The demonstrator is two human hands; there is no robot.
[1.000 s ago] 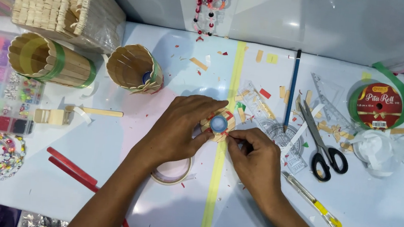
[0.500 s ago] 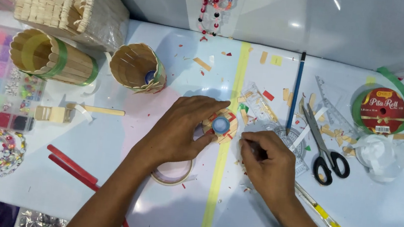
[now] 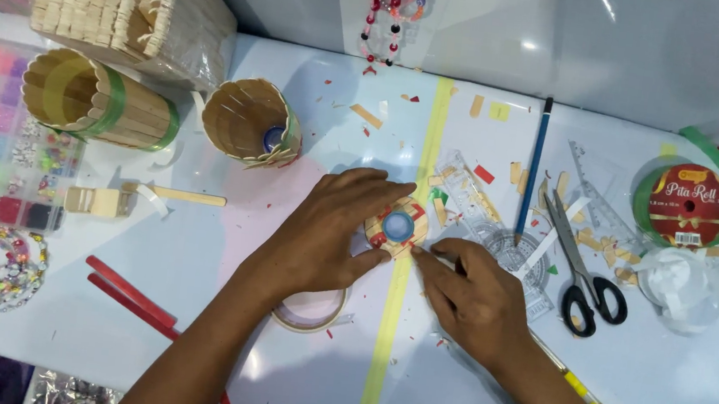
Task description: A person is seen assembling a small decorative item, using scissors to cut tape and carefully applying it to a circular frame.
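White table (image 3: 193,265), scrap-strewn, carries scissors (image 3: 580,261), tape ring (image 3: 310,310), bead tray (image 3: 1,138).

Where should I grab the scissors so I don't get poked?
Take the scissors by the black loop handles, coming from the near table edge. The blades point away toward the back, and the handles lie nearest you, clear of the right hand.

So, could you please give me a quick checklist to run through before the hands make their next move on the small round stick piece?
1. Left hand steadies the round stick piece: ok.
2. Right hand fingertips at the piece's lower right edge: ok.
3. Blue cap at the piece's centre uncovered: ok.
4. Scissors lying clear of both hands: ok.
5. Tape ring under the left wrist, may snag: not ok.
6. Anything pinched in right fingertips: cannot tell.
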